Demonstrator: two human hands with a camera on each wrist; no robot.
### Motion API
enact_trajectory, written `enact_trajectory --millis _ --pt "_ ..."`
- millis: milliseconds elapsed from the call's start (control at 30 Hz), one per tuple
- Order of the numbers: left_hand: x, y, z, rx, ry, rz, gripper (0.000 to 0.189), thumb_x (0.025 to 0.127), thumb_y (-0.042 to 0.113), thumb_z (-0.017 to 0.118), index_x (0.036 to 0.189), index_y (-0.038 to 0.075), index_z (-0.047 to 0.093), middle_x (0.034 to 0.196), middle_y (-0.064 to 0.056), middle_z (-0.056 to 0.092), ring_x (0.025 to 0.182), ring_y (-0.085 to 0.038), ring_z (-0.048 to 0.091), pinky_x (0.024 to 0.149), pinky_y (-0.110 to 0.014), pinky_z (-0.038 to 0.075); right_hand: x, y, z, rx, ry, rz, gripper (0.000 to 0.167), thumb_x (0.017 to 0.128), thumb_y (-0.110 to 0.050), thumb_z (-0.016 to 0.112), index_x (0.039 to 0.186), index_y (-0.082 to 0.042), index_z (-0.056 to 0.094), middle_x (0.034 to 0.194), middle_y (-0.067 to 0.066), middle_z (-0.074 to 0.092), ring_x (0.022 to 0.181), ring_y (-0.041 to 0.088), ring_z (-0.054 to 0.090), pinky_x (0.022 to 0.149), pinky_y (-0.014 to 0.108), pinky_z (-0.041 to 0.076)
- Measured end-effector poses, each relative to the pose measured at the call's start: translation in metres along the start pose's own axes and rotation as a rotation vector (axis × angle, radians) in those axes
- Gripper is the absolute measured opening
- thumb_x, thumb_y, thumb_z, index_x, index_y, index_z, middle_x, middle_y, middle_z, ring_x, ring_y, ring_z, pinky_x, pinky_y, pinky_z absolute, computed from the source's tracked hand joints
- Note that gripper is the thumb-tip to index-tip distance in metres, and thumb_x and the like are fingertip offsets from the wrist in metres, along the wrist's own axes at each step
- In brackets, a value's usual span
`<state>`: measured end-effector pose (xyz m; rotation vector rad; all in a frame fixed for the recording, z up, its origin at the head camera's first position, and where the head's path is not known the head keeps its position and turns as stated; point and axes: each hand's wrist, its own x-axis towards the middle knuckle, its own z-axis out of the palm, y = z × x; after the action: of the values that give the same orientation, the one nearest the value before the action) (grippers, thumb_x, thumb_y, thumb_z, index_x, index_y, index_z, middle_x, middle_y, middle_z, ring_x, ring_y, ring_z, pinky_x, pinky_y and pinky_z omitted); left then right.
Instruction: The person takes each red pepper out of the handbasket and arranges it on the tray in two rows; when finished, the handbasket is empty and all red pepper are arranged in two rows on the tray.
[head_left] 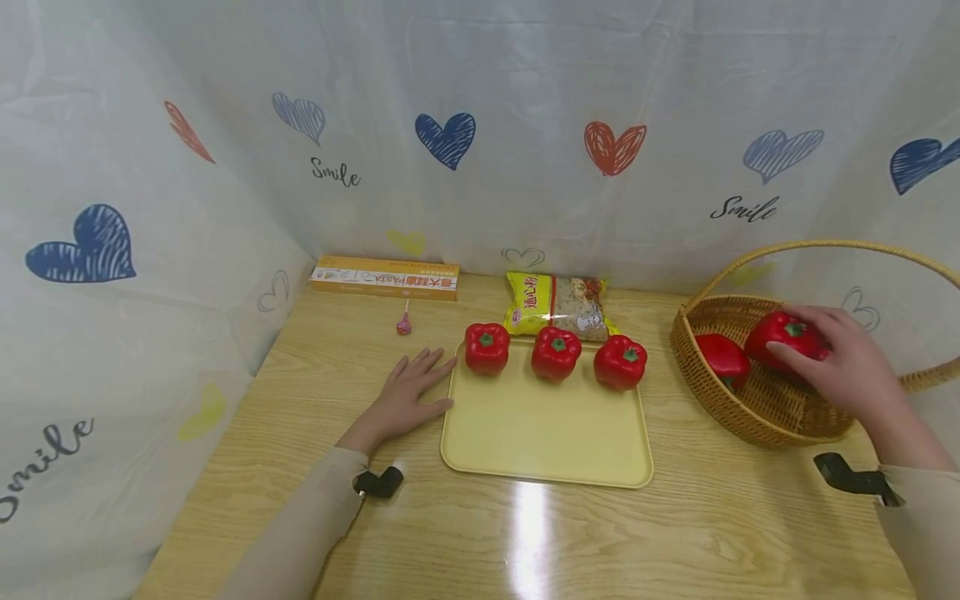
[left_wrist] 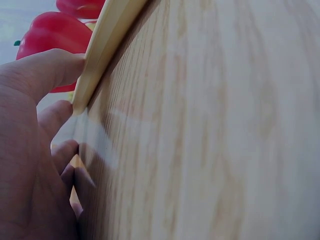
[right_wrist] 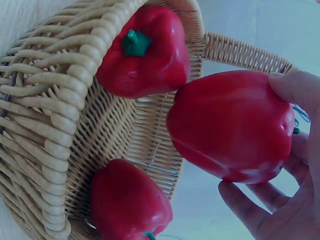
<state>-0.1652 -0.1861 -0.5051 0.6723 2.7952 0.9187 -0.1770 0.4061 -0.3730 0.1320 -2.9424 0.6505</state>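
- R hand (head_left: 851, 358): right side of head frame; thumb + fingers curved partway round a red pepper, grip about as wide as the fruit.
- Held pepper (right_wrist: 230, 125): ctr-right of R wrist view, on its side, green stem end twd the palm; it's at the basket opening. Can't tell if it touches the wicker.
- Basket (head_left: 738, 421): woven, arched handle, right of head frame. R wrist view shows 2 more peppers inside: upper pepper (right_wrist: 145, 55), top ctr-left, & lower pepper (right_wrist: 130, 200), bottom ctr-left.
- L hand (head_left: 405, 396): left of ctr in head frame, palm down, fingers spread & nearly straight, nothing gripped; in L wrist view thumb tip's against the tray edge.
- Tray (head_left: 543, 433): pale yellow, mid-frame, w/ 3 upright peppers in a row along its far edge: left pepper (head_left: 487, 348), mid pepper (head_left: 556, 354), right pepper (head_left: 620, 362), stems up, spaced apart.
- Pasta bag (head_left: 558, 307): yellow/clear, just above tray, upper ctr.
- Pasta box (head_left: 385, 277): orange/white, upper left-ctr, by the curtain (head_left: 525, 75) w/ hearts + "Smile".
- Lollipop (head_left: 404, 323): just below box, on wood table (head_left: 712, 533).
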Motion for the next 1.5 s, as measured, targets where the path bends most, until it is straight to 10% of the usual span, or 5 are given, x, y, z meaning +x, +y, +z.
enact_trajectory --millis 1200,1300,1367,1500 --pt "-0.001 0.003 -0.001 -0.006 0.003 0.000 0.069 0.098 0.041 0.065 0.158 0.016 0.040 0.166 -0.013 0.026 0.156 -0.034 0.013 0.124 -0.056 -0.003 -0.031 -0.036 0.001 0.013 0.033 -0.111 0.058 0.092 -0.021 0.078 0.140 0.001 0.054 0.139 0.033 0.045 0.116 0.058 0.040 0.077 0.080 0.045" --pt "-0.001 0.002 -0.001 -0.006 0.003 0.000 0.069 0.097 0.041 0.065 0.157 0.016 0.040 0.166 -0.014 0.026 0.156 -0.034 0.013 0.124 -0.056 -0.003 -0.032 -0.038 0.000 0.031 0.046 -0.154 0.056 0.089 -0.018 0.080 0.138 -0.001 0.057 0.138 0.030 0.049 0.116 0.055 0.043 0.078 0.039 0.059" --pt "-0.001 0.002 0.000 -0.007 0.004 0.001 0.069 0.098 0.041 0.064 0.157 0.016 0.041 0.166 -0.014 0.026 0.156 -0.035 0.013 0.124 -0.056 -0.003 -0.034 -0.039 0.001 0.053 0.048 -0.175 0.056 0.087 -0.016 0.081 0.137 -0.002 0.059 0.137 0.028 0.050 0.115 0.054 0.043 0.074 0.011 0.046" --pt "-0.001 0.002 0.000 -0.006 0.002 0.000 0.070 0.098 0.042 0.064 0.158 0.016 0.040 0.166 -0.013 0.026 0.156 -0.034 0.013 0.124 -0.056 -0.003 -0.036 -0.043 0.003 0.096 0.047 -0.207 0.055 0.086 -0.012 0.082 0.136 -0.003 0.060 0.135 0.026 0.051 0.112 0.050 0.045 0.072 -0.004 0.028"
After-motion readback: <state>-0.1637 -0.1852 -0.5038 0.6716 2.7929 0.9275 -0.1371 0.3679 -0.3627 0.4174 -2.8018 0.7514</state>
